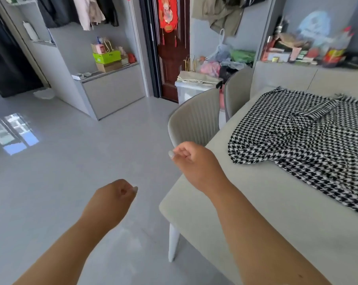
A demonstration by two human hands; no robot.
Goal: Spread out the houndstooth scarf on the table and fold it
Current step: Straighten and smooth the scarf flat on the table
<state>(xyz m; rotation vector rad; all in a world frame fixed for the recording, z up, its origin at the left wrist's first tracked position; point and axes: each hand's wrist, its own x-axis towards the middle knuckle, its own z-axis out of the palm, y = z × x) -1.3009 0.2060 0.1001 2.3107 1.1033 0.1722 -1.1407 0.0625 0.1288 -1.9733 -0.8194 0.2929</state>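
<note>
The black-and-white houndstooth scarf (305,138) lies loosely rumpled on the pale table (246,202) at the right, one fringed end folded over near the far side. My right hand (194,161) hovers over the table's left corner, fingers curled into a fist that holds nothing, well left of the scarf. My left hand (114,198) is out over the floor, left of the table, also curled and holding nothing.
Two beige ribbed chairs (196,118) stand along the table's far-left side. Behind them are bags and a white bin (192,87). A grey counter (112,91) with boxes stands across the floor; a cluttered sideboard (309,56) lies beyond the table.
</note>
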